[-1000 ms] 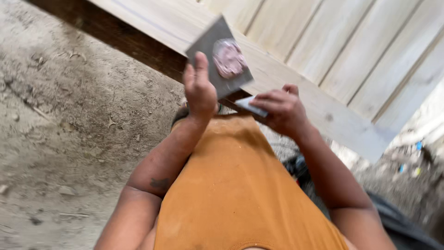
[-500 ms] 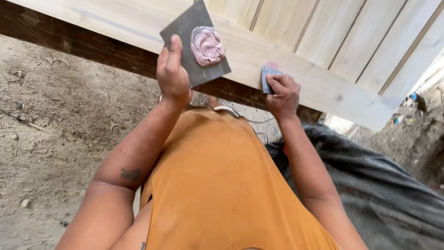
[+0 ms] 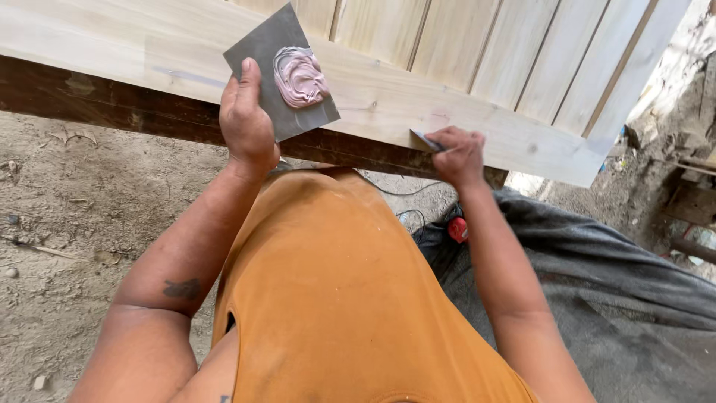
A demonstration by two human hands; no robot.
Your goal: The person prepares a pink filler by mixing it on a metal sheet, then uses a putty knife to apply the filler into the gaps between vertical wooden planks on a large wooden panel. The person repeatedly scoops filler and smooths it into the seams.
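Note:
My left hand (image 3: pixel 246 119) grips a grey square metal plate (image 3: pixel 257 52) by its lower edge, held up over the wood. A blob of pinkish filler paste (image 3: pixel 300 77) sits on the plate. My right hand (image 3: pixel 459 155) pinches a small metal scraper (image 3: pixel 425 139), its blade pressed against the near edge of a pale wooden panel (image 3: pixel 388 97). The panel is made of a wide bottom rail and several vertical boards and rests on a dark wooden beam (image 3: pixel 112 108).
Bare dusty ground (image 3: pixel 74 224) lies to the left, with small stones and twigs. A grey cloth (image 3: pixel 619 298) covers the ground on the right, with a red object (image 3: pixel 458 228) and a thin cable beside it. Rubble and planks sit at the far right.
My right hand has dropped from the panel's face to its near edge, the scraper now flat against the wood. The left hand still holds the plate up, a little further right.

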